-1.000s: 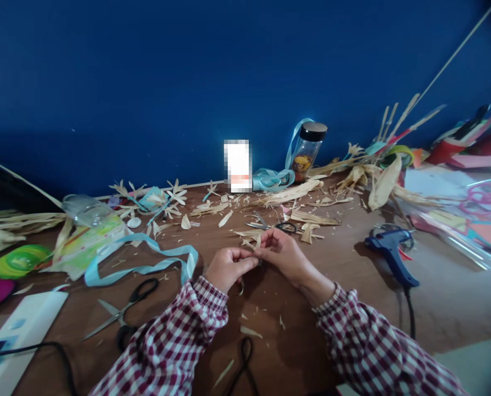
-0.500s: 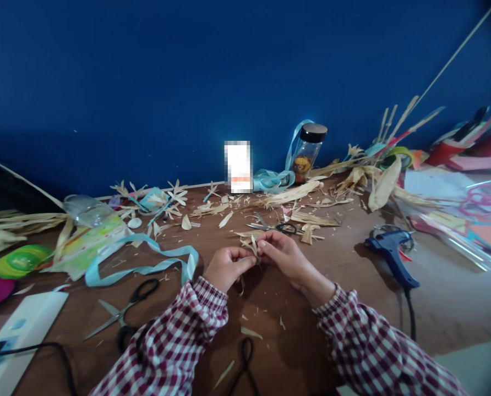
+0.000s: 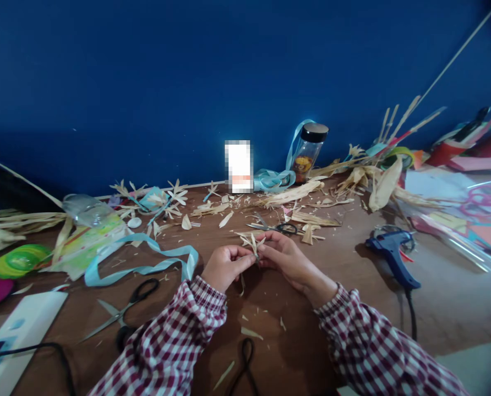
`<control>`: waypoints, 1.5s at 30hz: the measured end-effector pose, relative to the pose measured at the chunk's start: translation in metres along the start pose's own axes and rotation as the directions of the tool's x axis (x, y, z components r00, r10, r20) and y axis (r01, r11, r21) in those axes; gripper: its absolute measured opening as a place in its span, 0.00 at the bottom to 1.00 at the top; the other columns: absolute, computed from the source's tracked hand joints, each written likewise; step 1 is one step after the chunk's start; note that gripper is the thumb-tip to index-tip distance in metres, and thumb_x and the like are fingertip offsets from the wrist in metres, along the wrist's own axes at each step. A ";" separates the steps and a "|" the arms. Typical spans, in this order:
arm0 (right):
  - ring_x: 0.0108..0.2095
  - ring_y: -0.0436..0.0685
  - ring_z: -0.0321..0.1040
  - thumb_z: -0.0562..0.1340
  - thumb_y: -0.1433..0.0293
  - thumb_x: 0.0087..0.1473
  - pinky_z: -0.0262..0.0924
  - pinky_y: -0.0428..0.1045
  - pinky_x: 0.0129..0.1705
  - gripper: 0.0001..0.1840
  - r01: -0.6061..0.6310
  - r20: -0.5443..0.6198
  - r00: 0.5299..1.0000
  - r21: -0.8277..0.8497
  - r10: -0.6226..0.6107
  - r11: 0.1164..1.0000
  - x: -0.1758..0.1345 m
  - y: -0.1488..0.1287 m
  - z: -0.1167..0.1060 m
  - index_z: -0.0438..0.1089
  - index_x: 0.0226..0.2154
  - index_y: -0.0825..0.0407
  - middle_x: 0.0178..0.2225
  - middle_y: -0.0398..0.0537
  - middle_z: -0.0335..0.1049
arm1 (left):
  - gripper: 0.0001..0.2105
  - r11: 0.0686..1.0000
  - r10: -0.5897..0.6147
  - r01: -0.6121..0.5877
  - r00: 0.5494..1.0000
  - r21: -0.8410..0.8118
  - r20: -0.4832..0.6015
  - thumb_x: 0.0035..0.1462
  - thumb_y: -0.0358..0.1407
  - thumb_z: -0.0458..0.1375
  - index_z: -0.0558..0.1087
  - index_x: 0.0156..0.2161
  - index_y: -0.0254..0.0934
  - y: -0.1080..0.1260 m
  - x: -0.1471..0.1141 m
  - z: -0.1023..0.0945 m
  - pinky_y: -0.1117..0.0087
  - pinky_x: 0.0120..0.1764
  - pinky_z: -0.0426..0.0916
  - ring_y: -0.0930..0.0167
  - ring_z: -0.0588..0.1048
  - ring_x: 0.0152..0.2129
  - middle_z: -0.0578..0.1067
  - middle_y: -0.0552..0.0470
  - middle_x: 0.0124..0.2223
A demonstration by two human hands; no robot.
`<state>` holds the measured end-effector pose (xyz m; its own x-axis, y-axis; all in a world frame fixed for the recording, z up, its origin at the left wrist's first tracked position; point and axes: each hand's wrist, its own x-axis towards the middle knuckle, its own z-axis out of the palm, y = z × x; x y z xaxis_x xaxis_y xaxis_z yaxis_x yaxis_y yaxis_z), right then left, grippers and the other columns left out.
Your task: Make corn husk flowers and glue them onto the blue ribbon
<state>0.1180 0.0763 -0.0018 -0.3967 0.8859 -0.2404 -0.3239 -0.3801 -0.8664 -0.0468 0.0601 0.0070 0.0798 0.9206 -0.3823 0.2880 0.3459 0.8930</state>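
Between my two hands is a small corn-husk flower [image 3: 251, 243] with pale pointed petals fanned upward. My left hand [image 3: 230, 266] pinches its base between thumb and fingers. From the other side, my right hand [image 3: 287, 258] also grips the base with thumb and fingertips. A thin pale strip hangs below the left fingers. Just beyond my right hand lies a small pair of scissors [image 3: 287, 227] with black handles. Larger open scissors [image 3: 119, 316] rest beside my left sleeve. Fingers hide the flower's lower end.
Blue ribbon [image 3: 146, 267] loops across the left side, near a white power strip [image 3: 34, 330]. On the right stands a blue glue gun [image 3: 394, 247]. Finished husk flowers [image 3: 175, 198], a lidded jar [image 3: 310, 151] and husk scraps [image 3: 297, 192] line the wall.
My right fingers have shifted slightly down toward the flower's base, and more of its petals now show spread apart. The left hand has barely moved.
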 end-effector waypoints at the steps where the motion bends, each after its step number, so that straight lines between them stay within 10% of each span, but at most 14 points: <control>1: 0.28 0.48 0.67 0.68 0.64 0.43 0.63 0.46 0.33 0.18 -0.001 0.011 1.000 -0.006 0.001 1.000 0.000 0.000 -0.001 0.66 0.37 0.51 0.28 0.42 0.70 | 0.13 1.000 0.003 -0.003 1.000 0.003 0.006 0.44 0.42 0.61 0.75 0.31 0.31 0.001 0.000 0.000 0.77 0.17 0.53 0.81 0.59 0.12 0.68 0.57 0.19; 45: 0.24 0.47 0.61 0.67 0.68 0.42 0.55 0.45 0.29 0.22 0.105 -0.026 0.993 -0.235 -0.114 0.966 0.002 0.001 -0.001 0.60 0.39 0.51 0.24 0.37 0.65 | 0.12 0.999 0.009 -0.009 1.000 0.052 0.000 0.44 0.42 0.60 0.74 0.26 0.33 -0.007 0.002 0.006 0.76 0.17 0.54 0.79 0.60 0.12 0.68 0.58 0.19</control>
<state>0.1175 0.0778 -0.0030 -0.3346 0.9301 -0.1514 -0.1523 -0.2119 -0.9654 -0.0426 0.0589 -0.0012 0.0818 0.9236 -0.3746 0.3362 0.3282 0.8827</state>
